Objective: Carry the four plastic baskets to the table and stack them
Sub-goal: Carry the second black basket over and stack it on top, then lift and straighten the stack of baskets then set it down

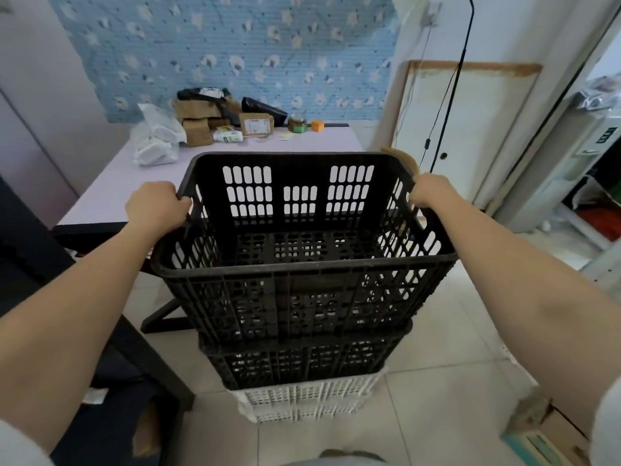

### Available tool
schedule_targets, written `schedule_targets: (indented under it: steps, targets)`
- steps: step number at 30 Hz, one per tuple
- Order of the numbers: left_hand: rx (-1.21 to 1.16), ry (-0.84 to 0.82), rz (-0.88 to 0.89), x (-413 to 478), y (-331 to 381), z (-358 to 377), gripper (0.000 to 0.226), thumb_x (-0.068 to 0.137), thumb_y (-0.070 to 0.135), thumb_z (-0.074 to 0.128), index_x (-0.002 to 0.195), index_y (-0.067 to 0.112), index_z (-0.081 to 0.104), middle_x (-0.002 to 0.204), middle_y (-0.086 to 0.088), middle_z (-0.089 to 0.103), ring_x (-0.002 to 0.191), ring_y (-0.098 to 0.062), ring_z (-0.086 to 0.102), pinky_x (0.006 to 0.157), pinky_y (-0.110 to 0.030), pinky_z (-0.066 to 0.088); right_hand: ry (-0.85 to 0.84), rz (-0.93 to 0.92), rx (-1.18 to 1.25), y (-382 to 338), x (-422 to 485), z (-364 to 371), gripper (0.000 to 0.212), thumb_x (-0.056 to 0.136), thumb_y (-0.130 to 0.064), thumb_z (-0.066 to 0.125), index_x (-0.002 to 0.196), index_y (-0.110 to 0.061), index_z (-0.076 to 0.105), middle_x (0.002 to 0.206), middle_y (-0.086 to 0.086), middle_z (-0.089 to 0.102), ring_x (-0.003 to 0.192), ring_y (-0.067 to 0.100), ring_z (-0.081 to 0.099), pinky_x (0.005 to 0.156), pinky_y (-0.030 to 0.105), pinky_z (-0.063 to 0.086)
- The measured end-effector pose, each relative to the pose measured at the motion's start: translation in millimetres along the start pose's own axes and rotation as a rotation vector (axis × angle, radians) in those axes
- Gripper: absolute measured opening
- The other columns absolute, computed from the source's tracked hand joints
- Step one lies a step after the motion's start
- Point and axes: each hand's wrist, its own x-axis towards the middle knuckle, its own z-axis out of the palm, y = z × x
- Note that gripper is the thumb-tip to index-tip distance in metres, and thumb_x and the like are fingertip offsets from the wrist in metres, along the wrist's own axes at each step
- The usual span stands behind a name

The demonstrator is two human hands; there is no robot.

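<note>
With the left hand (156,206) and right hand (431,191) clamped on opposite rim edges of the top black basket (302,264), nested w/ others and held above the floor just short of the table (111,193), the stack should be kept level & lifted clear of the table edge before being set down.

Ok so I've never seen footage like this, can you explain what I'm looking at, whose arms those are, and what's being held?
This is one picture from a camera worn on a person's head, looking forward and down, so the arms are the wearer's own. The left hand and right hand each grip a side rim of the top black basket. It sits nested in a stack: another black basket beneath, then white baskets at the bottom, above a tiled floor. Ahead is a pale table; at its far end lie cardboard boxes, a white plastic bag, a jar and a small orange object.
</note>
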Motion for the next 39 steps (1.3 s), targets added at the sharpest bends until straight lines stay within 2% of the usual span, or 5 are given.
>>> schedule_targets:
  steps: [15,20,25,29,39]
  targets:
    - [-0.084,0.023,-0.038,-3,-1,8,0.046,0.095,0.036,0.041,0.087,-0.003,0.064,0.098,-0.024,0.066,0.092,-0.042,0.061,0.071,-0.036,0.043,0.077,-0.03,-0.005,1,-16,2,0.051,0.087,-0.003,0.043,0.137,-0.014,0.047,0.129,0.02,0.055,0.116,0.038,0.053,0.086,0.037,0.047]
    - [-0.433,-0.008,-0.199,-13,-23,9,0.061,0.102,0.031,0.021,0.102,-0.009,0.068,0.116,-0.032,0.062,0.111,-0.047,0.055,0.097,-0.045,0.041,0.048,-0.079,0.506,23,-39,-3,0.042,0.097,-0.019,0.035,0.135,-0.022,0.052,0.138,0.015,0.052,0.122,0.034,0.051,0.099,0.039,0.043]
    - [-0.461,-0.351,-0.29,-61,-74,54,0.034,0.098,0.011,0.045,0.125,-0.007,0.055,0.123,-0.026,0.059,0.119,-0.043,0.052,0.095,-0.045,0.042,-0.045,0.344,1.036,73,-72,44,0.029,0.093,-0.022,0.043,0.116,-0.02,0.061,0.063,-0.002,0.069,0.069,0.022,0.056,0.063,0.026,0.043]
    - [-0.423,-0.924,-0.214,-121,-78,110,0.114,0.052,0.033,0.087,0.148,0.019,0.029,0.153,-0.001,0.031,0.142,-0.028,0.031,0.114,-0.043,0.035,-0.383,0.266,0.61,92,-105,118,0.048,0.09,0.003,0.05,0.137,-0.004,0.042,0.123,0.02,0.061,0.09,0.025,0.051,0.074,0.035,0.044]
    - [-0.591,-0.564,-0.241,-166,-53,183,0.103,0.052,0.034,0.094,0.14,0.015,0.043,0.135,-0.005,0.059,0.128,-0.029,0.052,0.105,-0.044,0.045,-0.269,0.138,0.699,63,-142,210,0.064,0.076,-0.029,0.078,0.13,-0.011,0.05,0.106,0.005,0.065,0.093,0.02,0.056,0.083,0.026,0.037]
